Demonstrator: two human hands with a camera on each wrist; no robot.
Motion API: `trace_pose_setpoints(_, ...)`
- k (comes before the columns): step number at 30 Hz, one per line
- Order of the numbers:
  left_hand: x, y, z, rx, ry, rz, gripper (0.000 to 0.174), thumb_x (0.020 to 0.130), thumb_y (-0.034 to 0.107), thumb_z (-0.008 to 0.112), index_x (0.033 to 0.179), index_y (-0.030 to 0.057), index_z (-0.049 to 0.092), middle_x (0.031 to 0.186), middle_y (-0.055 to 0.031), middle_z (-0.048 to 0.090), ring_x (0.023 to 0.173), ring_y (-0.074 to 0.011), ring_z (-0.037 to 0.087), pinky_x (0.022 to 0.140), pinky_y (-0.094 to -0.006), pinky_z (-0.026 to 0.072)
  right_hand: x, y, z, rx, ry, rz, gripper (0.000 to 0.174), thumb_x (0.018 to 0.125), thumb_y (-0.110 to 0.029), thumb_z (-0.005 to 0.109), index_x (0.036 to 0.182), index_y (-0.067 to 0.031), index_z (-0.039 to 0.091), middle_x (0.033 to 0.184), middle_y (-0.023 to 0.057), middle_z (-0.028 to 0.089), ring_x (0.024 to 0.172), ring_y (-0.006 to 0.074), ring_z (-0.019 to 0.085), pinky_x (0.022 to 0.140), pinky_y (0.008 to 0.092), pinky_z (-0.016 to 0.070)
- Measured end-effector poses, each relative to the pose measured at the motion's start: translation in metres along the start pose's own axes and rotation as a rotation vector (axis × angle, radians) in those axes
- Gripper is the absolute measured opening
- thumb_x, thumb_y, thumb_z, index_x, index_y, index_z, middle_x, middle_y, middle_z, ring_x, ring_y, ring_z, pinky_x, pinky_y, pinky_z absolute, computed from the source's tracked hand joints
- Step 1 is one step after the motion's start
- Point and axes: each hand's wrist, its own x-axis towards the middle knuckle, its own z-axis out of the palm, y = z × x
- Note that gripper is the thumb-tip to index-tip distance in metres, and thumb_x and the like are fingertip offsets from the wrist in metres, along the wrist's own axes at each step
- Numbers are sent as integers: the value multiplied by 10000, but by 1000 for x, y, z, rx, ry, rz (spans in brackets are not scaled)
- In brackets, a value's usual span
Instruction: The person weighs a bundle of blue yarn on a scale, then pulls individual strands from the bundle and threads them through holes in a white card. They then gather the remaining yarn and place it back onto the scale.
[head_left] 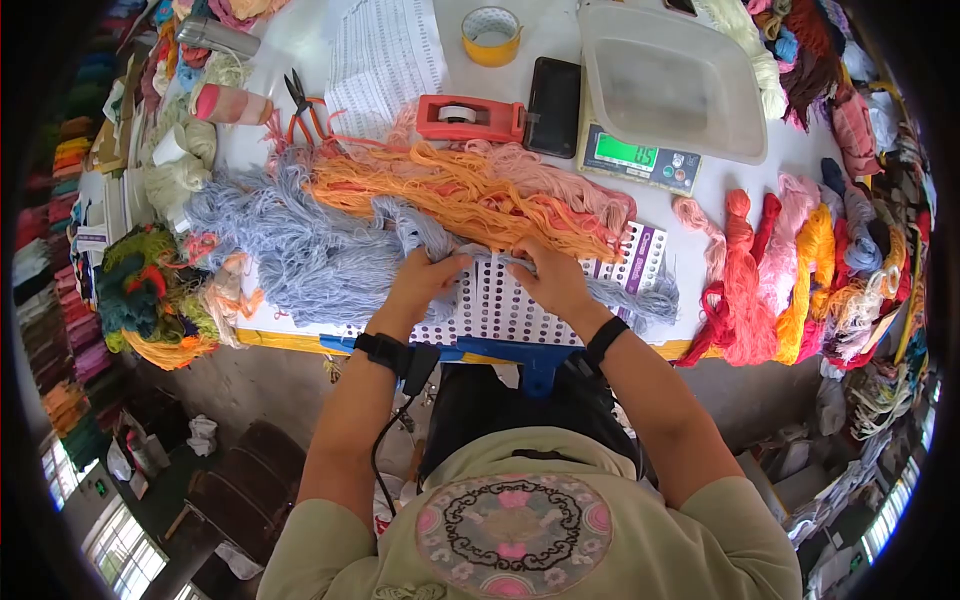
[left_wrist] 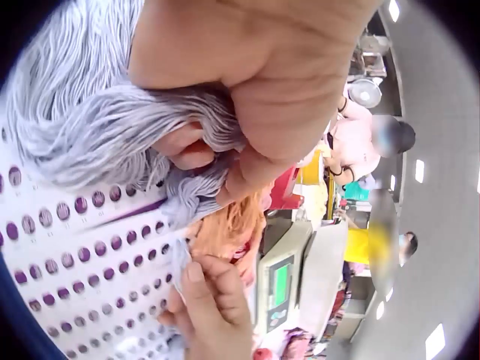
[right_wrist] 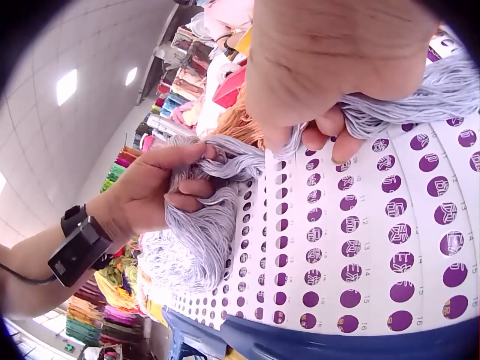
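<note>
Blue-grey yarn point(head_left: 310, 240) lies in a thick bundle across white cards with rows of punched holes point(head_left: 500, 300). My left hand point(head_left: 420, 285) grips its gathered part; in the left wrist view the fingers of that hand point(left_wrist: 255, 82) curl round the grey strands point(left_wrist: 82, 112). Just to the right, my right hand point(head_left: 552, 280) pinches a thinner length of the same yarn, and its tail point(head_left: 645, 300) runs out to the right over the cards. The right wrist view has both hands, the left point(right_wrist: 150, 187) and the right point(right_wrist: 337, 67), a short gap apart with yarn between them.
Orange yarn point(head_left: 450, 195) lies just beyond the hands. Behind it are a red tape dispenser point(head_left: 465, 118), a black phone point(head_left: 553, 105), a scale point(head_left: 640, 160) bearing a clear tray point(head_left: 680, 90), and pliers point(head_left: 303, 110). Coloured skeins point(head_left: 745, 290) line the right side.
</note>
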Motion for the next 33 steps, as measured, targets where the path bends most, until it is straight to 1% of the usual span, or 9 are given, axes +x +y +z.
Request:
trace_pose_setpoints(6, -22, 19, 28, -540, -455, -230, 291, 845, 159, 645, 1085, 2, 599, 739, -57, 623, 535, -98, 523, 424, -204, 334, -1, -7, 3, 77, -12, 155, 283, 831, -262, 667, 1045, -103, 571, 902, 105, 677, 830, 294, 669, 720, 374, 510)
trace_pose_setpoints(17, -1, 1, 58, 493, -419, 108, 248, 872, 66, 550, 1111, 25, 597, 877, -68, 685, 579, -111, 598, 466, -218, 419, -1, -1, 3, 370, -3, -1, 321, 801, -256, 672, 1062, -93, 581, 936, 115, 668, 853, 321, 664, 733, 369, 505)
trace_pose_setpoints(20, -11, 26, 32, -69, -443, -243, 191, 907, 139, 592, 1084, 65, 608, 907, -41, 675, 639, -99, 596, 500, -204, 428, -5, -5, -3, 107, -141, 117, 326, 845, -311, 633, 1081, -92, 581, 979, 124, 645, 878, 338, 644, 747, 388, 502)
trace_pose_setpoints(22, -16, 14, -8, -485, -391, -229, 235, 914, 250, 634, 1078, 83, 617, 909, -21, 656, 666, -76, 567, 522, -196, 423, -5, 2, 8, -51, 86, -209, 324, 897, -355, 556, 1087, -96, 594, 978, 130, 616, 900, 351, 618, 742, 418, 500)
trace_pose_setpoints(26, -44, 12, -100, -759, -266, 7, 285, 915, 266, 636, 1135, 87, 604, 853, 3, 629, 619, -43, 481, 549, -192, 403, -7, -6, 3, -53, 3, -135, 323, 923, -348, 493, 1089, -99, 613, 976, 133, 593, 897, 352, 606, 725, 439, 502)
trace_pose_setpoints(28, -38, 15, -126, -1420, -238, 75, 266, 931, 181, 609, 1162, 57, 570, 760, 4, 552, 524, -48, 396, 427, -165, 330, -10, -9, 1, -60, -25, -122, 299, 900, -312, 524, 1083, -99, 626, 966, 128, 595, 892, 347, 610, 722, 433, 508)
trace_pose_setpoints(29, -36, 26, -125, -1418, -235, 75, 266, 931, 181, 609, 1162, 57, 570, 760, 4, 552, 524, -48, 396, 427, -165, 330, -11, -7, 3, -56, -25, -124, 299, 900, -312, 524, 1083, -99, 626, 966, 128, 595, 892, 347, 610, 722, 433, 508)
trace_pose_setpoints(31, -34, 43, -114, -790, 706, 260, 314, 926, 147, 607, 1223, 60, 559, 738, 28, 528, 515, -42, 352, 436, -182, 307, -16, -4, 7, -140, -24, -210, 305, 866, -280, 563, 1075, -67, 627, 973, 130, 595, 865, 339, 615, 724, 436, 507)
trace_pose_setpoints(33, -39, 36, -74, -378, 642, 317, 284, 912, 133, 617, 1189, 67, 612, 741, 20, 570, 526, -40, 376, 460, -202, 322, -16, -5, 12, -190, -31, -225, 306, 844, -266, 588, 1055, -47, 619, 955, 137, 599, 840, 337, 617, 711, 439, 503)
